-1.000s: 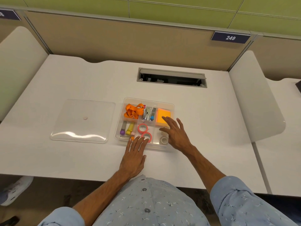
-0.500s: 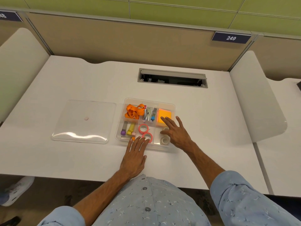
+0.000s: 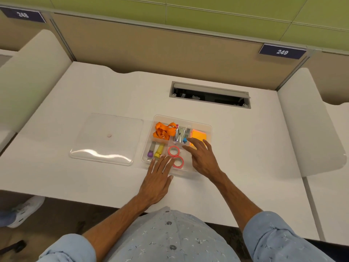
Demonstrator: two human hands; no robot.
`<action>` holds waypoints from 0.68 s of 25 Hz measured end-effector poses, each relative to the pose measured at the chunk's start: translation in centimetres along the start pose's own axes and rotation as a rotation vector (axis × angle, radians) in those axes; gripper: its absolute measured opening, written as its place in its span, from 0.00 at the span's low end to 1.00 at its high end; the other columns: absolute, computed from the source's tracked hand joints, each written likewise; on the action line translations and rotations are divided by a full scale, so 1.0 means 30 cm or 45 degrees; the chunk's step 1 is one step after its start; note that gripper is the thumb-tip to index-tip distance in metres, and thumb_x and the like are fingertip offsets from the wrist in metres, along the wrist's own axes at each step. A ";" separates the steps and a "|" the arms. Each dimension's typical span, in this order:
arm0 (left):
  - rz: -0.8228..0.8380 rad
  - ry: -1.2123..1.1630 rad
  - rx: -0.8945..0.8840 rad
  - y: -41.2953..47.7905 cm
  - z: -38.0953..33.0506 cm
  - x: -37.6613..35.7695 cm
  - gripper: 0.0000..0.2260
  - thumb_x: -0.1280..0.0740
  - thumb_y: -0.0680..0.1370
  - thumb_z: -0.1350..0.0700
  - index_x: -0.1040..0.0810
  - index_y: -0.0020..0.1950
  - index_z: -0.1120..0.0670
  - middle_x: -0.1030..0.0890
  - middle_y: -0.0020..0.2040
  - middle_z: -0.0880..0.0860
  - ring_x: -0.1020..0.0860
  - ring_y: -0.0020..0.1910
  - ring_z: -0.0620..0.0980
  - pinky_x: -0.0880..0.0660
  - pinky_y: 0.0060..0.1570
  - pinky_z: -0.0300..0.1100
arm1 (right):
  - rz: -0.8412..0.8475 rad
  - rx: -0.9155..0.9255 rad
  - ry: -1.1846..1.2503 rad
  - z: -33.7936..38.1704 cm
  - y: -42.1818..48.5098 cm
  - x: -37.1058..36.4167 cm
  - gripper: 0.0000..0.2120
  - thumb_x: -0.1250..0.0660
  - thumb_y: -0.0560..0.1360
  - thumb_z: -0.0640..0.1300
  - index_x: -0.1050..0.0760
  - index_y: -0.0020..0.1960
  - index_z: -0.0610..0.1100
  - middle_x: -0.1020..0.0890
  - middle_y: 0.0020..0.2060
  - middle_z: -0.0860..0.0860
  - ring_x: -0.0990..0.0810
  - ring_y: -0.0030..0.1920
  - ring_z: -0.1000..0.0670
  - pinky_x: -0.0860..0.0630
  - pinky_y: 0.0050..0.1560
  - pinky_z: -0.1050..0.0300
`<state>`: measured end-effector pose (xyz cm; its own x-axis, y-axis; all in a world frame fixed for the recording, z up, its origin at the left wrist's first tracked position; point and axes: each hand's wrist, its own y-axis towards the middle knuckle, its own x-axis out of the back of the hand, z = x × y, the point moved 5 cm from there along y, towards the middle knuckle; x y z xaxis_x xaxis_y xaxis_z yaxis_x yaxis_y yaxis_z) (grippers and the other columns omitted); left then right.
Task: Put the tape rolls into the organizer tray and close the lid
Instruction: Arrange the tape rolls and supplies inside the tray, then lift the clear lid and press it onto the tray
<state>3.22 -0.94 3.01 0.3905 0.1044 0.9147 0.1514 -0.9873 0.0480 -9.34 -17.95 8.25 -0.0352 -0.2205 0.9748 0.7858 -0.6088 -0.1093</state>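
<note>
Both hands flat, fingers apart, left hand (image 3: 157, 179) and right hand (image 3: 203, 159) holding nothing over tray (image 3: 207, 127); 2 pink rolls (image 3: 174, 151) in, lid (image 3: 105, 138) left, may seat crooked on the rolls.

Lid (image 3: 106, 138) lies left of tray (image 3: 208, 127); two tape rolls (image 3: 174, 151) in tray's front compartment.

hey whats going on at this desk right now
A person is packing a clear organizer tray. Two pink tape rolls lie in its near middle compartment. The left hand lies flat at the tray's near edge, fingertips by the rolls; the right hand hovers open over the tray's right side. The clear lid lies on the desk to the left, not yet on.
</note>
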 end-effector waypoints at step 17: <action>-0.073 0.052 0.615 -0.266 0.690 0.323 0.26 0.36 0.85 0.58 0.37 0.83 0.57 0.33 0.82 0.60 0.36 0.82 0.61 0.42 0.83 0.61 | 0.242 0.588 -0.252 0.818 0.271 -0.266 0.33 0.31 0.82 0.41 0.39 0.83 0.44 0.38 0.85 0.42 0.41 0.86 0.42 0.56 0.87 0.32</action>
<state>24.59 10.44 3.16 0.3346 0.1429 0.9315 0.5796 -0.8106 -0.0838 12.50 -2.44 4.37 0.2162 -0.1195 0.9690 0.9583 -0.1637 -0.2341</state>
